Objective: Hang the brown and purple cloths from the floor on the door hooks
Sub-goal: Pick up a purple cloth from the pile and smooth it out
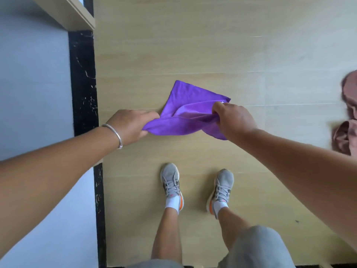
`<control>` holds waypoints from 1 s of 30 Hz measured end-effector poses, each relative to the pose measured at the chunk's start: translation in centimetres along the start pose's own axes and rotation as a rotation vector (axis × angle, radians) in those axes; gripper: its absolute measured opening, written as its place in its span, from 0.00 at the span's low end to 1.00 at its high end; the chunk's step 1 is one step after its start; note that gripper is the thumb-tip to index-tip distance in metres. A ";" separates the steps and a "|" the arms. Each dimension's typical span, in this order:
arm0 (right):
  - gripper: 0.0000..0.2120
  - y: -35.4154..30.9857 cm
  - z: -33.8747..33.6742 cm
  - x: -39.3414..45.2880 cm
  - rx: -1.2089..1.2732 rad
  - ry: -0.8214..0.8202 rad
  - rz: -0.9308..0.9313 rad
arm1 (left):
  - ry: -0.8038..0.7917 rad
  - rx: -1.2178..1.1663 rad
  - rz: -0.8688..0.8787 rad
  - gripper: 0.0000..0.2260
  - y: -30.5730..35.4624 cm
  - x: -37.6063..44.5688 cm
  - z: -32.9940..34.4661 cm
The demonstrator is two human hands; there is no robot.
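While a black strip (83,84) runs down the left side between a pale grey surface (32,89) and the wooden floor (193,45), the left hand (131,125), a silver bracelet (116,135) on its wrist, grips one corner of the purple cloth (185,111). That cloth stretches across to the right hand (234,119), whose curled fingers bunch its other end; its far corner hangs toward the floor. Below stand two grey shoes (171,182). At the right edge the brown cloth (347,117) lies crumpled on the floor, well apart from both hands.
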State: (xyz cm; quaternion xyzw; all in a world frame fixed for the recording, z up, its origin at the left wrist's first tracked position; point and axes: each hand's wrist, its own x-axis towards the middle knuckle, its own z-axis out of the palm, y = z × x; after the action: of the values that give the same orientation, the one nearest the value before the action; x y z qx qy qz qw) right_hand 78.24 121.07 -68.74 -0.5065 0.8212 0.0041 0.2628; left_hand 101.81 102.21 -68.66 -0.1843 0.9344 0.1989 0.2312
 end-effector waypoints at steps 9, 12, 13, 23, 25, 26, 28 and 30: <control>0.08 -1.3 3.6 -0.7 -0.187 -0.193 -0.057 | -0.243 0.126 -0.401 0.11 2.8 0.1 5.4; 0.12 0.0 4.7 -2.2 -0.301 -0.312 0.006 | -0.365 0.148 -0.492 0.13 3.3 -0.2 7.0; 0.12 0.5 5.0 -2.6 -0.337 -0.362 0.034 | -0.407 0.160 -0.503 0.12 3.4 -0.3 7.5; 0.11 3.2 1.8 1.1 -0.454 -0.303 0.047 | -0.302 0.169 -0.458 0.08 -0.1 2.4 4.0; 0.12 2.9 -1.0 3.8 -0.450 -0.254 0.070 | -0.261 0.196 -0.473 0.09 -1.4 4.0 0.8; 0.12 2.7 -2.7 5.1 -0.441 -0.223 0.079 | -0.239 0.211 -0.481 0.09 -2.0 4.8 -1.1; 0.13 2.2 -6.3 7.6 -0.435 -0.153 0.088 | -0.192 0.233 -0.503 0.10 -3.0 6.3 -5.1; 0.14 1.7 -10.2 9.6 -0.433 -0.071 0.089 | -0.129 0.235 -0.524 0.10 -3.6 7.5 -9.2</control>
State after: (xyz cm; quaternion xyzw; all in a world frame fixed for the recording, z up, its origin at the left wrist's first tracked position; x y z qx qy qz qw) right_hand 69.16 111.19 -64.57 -0.5140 0.8130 0.2094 0.1761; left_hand 93.88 92.99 -66.04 -0.3784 0.8549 0.0344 0.3533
